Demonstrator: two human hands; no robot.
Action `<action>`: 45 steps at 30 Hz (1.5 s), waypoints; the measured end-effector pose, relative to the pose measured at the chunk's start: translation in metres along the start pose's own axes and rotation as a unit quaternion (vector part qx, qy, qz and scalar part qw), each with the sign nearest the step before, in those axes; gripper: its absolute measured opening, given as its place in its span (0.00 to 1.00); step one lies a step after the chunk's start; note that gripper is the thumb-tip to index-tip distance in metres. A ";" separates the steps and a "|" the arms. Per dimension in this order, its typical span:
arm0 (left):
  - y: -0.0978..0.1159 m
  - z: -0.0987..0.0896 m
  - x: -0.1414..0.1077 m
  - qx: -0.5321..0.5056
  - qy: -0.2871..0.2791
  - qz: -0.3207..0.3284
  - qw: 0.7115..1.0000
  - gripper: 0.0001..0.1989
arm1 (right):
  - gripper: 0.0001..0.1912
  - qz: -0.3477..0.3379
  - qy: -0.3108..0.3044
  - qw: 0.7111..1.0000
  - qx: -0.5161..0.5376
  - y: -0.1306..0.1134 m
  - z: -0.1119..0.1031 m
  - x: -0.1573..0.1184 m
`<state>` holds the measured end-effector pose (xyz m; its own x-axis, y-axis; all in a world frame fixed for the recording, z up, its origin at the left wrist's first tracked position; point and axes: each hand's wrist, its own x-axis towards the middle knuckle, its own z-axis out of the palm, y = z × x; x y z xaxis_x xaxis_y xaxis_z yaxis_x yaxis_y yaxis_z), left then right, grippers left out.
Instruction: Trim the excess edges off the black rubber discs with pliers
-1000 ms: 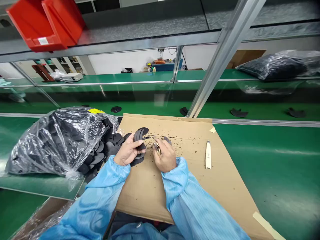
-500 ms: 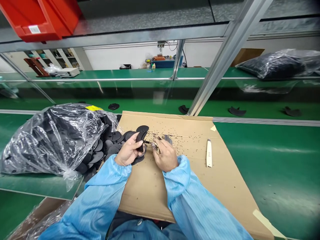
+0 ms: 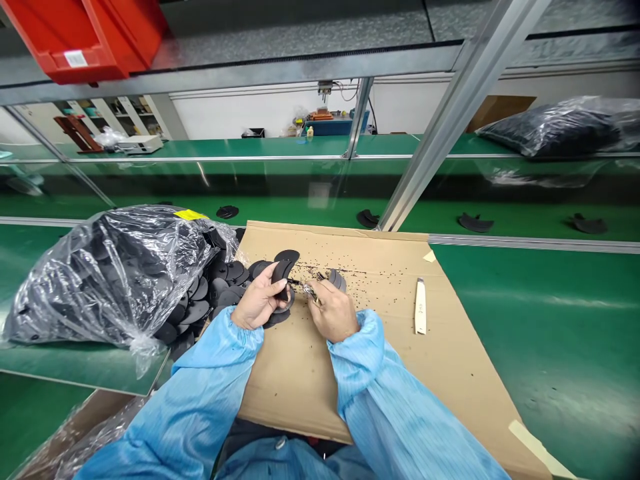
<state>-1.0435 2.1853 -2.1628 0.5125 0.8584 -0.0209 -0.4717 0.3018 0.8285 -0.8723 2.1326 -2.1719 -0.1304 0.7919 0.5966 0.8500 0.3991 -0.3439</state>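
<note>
1. The left hand (image 3: 257, 303) pinches one flat black curved piece (image 3: 280, 275) over the brown cardboard sheet (image 3: 300, 373).
2. The right hand (image 3: 334, 312) is closed on a small metal tool (image 3: 310, 291), as before.
3. One crinkled clear bag (image 3: 110, 273) spills many similar pieces.
4. Four lie on the green belt (image 3: 500, 200).

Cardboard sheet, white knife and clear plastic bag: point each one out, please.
cardboard sheet (image 3: 295, 380), head view, bare area near its front edge.
white knife (image 3: 420, 308), head view, middle of its handle.
clear plastic bag (image 3: 110, 273), head view, bulging middle.
</note>
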 end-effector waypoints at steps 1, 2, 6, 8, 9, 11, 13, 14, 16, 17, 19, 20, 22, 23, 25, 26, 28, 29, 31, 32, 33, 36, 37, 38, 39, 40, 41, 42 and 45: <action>-0.001 0.000 0.000 0.003 0.004 0.006 1.000 0.33 | 0.13 0.006 0.000 1.000 0.024 0.000 0.000 0.000; -0.001 0.000 0.000 0.008 0.010 0.011 1.000 0.34 | 0.13 0.012 0.003 0.999 0.048 -0.001 0.001 0.000; -0.004 -0.002 0.003 0.031 0.051 0.036 0.998 0.37 | 0.12 0.042 0.039 0.995 0.087 0.000 0.001 0.001; -0.005 -0.004 0.005 0.021 0.081 0.052 0.995 0.33 | 0.13 0.057 0.045 0.994 0.080 0.001 0.000 0.001; -0.006 -0.005 0.007 0.005 0.096 0.060 0.994 0.31 | 0.14 0.061 0.042 0.994 0.077 0.001 0.000 0.001; -0.006 -0.008 0.009 -0.038 0.115 0.074 0.990 0.27 | 0.14 0.060 0.031 0.995 0.078 0.001 0.000 0.001; -0.005 -0.009 0.009 -0.075 0.111 0.069 0.989 0.26 | 0.15 0.045 0.020 0.995 0.087 0.000 0.001 0.000; -0.005 -0.009 0.009 -0.083 0.103 0.056 0.990 0.25 | 0.15 0.035 0.015 0.995 0.092 -0.001 0.002 -0.001; -0.004 -0.010 0.007 -0.090 0.078 0.021 0.993 0.24 | 0.15 0.012 0.001 0.995 0.097 -0.003 0.003 -0.002; -0.004 -0.010 0.007 -0.092 0.064 0.004 0.994 0.23 | 0.15 0.003 -0.009 0.995 0.095 -0.003 0.004 -0.002; -0.004 -0.010 0.006 -0.101 0.035 -0.018 0.994 0.21 | 0.16 -0.005 -0.036 0.996 0.083 -0.004 0.005 -0.003; -0.004 -0.010 0.006 -0.106 0.022 -0.026 0.994 0.20 | 0.16 -0.007 -0.052 0.996 0.075 -0.005 0.005 -0.003; -0.004 -0.010 0.005 -0.108 0.000 -0.038 0.993 0.19 | 0.16 -0.007 -0.083 0.995 0.059 -0.007 0.005 -0.004; -0.004 -0.009 0.005 -0.104 -0.007 -0.041 0.994 0.19 | 0.17 -0.007 -0.098 0.994 0.053 -0.007 0.005 -0.004; -0.004 -0.007 0.004 -0.090 -0.015 -0.045 0.995 0.20 | 0.17 -0.006 -0.121 0.992 0.044 -0.009 0.004 -0.004; -0.005 -0.007 0.003 -0.082 -0.016 -0.048 0.995 0.20 | 0.18 -0.004 -0.129 0.991 0.042 -0.010 0.004 -0.003; -0.005 -0.005 0.003 -0.068 -0.017 -0.055 0.996 0.21 | 0.18 -0.001 -0.141 0.989 0.040 -0.012 0.003 -0.003; -0.005 -0.005 0.002 -0.063 -0.017 -0.059 0.996 0.22 | 0.18 0.001 -0.147 0.988 0.039 -0.013 0.002 -0.002; -0.005 -0.004 0.002 -0.056 -0.016 -0.064 0.996 0.23 | 0.18 0.006 -0.163 0.986 0.035 -0.014 0.001 -0.002; -0.005 -0.003 0.001 -0.053 -0.015 -0.067 0.996 0.23 | 0.18 0.009 -0.171 0.985 0.032 -0.014 0.000 -0.001; -0.005 -0.003 0.001 -0.050 -0.012 -0.069 0.996 0.24 | 0.17 0.011 -0.180 0.983 0.029 -0.015 -0.001 -0.001; -0.005 -0.002 0.001 -0.036 0.003 -0.067 0.997 0.24 | 0.16 0.013 -0.209 0.978 0.016 -0.015 -0.004 0.002; -0.006 -0.002 0.001 -0.030 0.009 -0.063 0.998 0.24 | 0.16 0.015 -0.220 0.975 0.009 -0.016 -0.005 0.003; -0.007 -0.003 0.001 -0.023 0.013 -0.059 0.998 0.24 | 0.16 0.017 -0.231 0.973 0.000 -0.017 -0.007 0.004; -0.008 -0.004 0.001 -0.014 0.014 -0.056 0.998 0.24 | 0.15 0.020 -0.243 0.970 -0.011 -0.018 -0.009 0.005; -0.009 -0.005 0.001 -0.005 0.012 -0.053 0.999 0.24 | 0.15 0.024 -0.254 0.967 -0.022 -0.019 -0.011 0.006; -0.010 -0.005 0.002 0.004 0.009 -0.051 0.999 0.24 | 0.15 0.029 -0.265 0.963 -0.033 -0.021 -0.014 0.007; -0.011 -0.006 0.002 0.012 0.004 -0.051 0.999 0.25 | 0.15 0.033 -0.276 0.960 -0.043 -0.022 -0.015 0.008; -0.011 -0.005 0.001 0.027 -0.001 -0.051 0.998 0.25 | 0.14 0.047 -0.292 0.953 -0.060 -0.026 -0.016 0.008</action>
<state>-1.0410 2.1851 -2.1749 0.5573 0.8236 -0.1053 -0.3780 0.3646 0.8510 -0.8874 2.1210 -2.1463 -0.2828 0.9580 0.0486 0.9196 0.2852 -0.2703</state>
